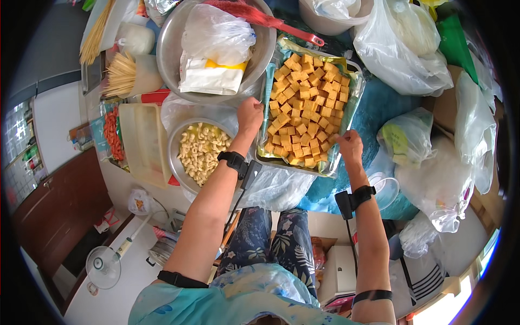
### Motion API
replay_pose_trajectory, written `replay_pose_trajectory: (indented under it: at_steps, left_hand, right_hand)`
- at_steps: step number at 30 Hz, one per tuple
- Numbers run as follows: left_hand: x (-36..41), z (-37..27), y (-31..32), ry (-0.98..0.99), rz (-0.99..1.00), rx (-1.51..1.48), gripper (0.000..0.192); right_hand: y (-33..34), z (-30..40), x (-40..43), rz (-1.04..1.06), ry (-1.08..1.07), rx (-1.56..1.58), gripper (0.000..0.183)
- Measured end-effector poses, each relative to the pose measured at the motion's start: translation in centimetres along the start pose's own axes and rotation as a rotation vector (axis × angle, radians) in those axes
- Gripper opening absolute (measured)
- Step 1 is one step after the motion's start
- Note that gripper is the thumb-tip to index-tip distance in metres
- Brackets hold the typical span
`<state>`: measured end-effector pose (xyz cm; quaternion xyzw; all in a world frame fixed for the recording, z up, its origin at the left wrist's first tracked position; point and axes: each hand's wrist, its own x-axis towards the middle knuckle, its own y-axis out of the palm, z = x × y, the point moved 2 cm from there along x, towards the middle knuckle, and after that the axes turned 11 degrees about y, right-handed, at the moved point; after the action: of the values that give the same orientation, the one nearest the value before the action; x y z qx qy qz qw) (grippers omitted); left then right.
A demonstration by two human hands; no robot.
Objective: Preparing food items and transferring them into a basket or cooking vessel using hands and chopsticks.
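A metal tray (280, 163) lined with a printed plastic bag holds a heap of golden fried tofu cubes (309, 103). At the tray's left edge is my left hand (250, 113), its fingers curled closed by the plastic lining. Near the tray's lower right corner, my right hand (350, 142) has its thumb and fingertips pinched together at the lining's edge, beside the cubes. How firmly either hand grips the plastic is partly hidden. Left of my left forearm, a round metal bowl (174, 162) holds small pale curled pieces in yellowish liquid.
A large metal basin (167, 77) contains plastic bags; a red-handled brush (284, 27) lies across its rim. Bundles of wooden skewers (121, 75) and an empty plastic bin (142, 142) are at left. Filled plastic bags (406, 53) crowd the right side. A white cable (396, 195) loops near my right wrist.
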<state>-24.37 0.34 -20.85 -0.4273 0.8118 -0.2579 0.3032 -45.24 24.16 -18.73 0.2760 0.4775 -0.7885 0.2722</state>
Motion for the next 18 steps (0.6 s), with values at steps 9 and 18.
replay_pose_trajectory:
  at_steps: [9, 18]
  left_hand:
    - [-1.0, -1.7, -1.5, -0.17, -0.033, -0.69, 0.007]
    - [-1.5, -6.8, -1.7, 0.021, 0.199, -0.667, 0.049]
  right_hand:
    - [0.8, -0.2, -3.4, -0.019, 0.065, -0.319, 0.037]
    - [0.5, -3.4, -1.2, -0.035, -0.058, -0.076, 0.017]
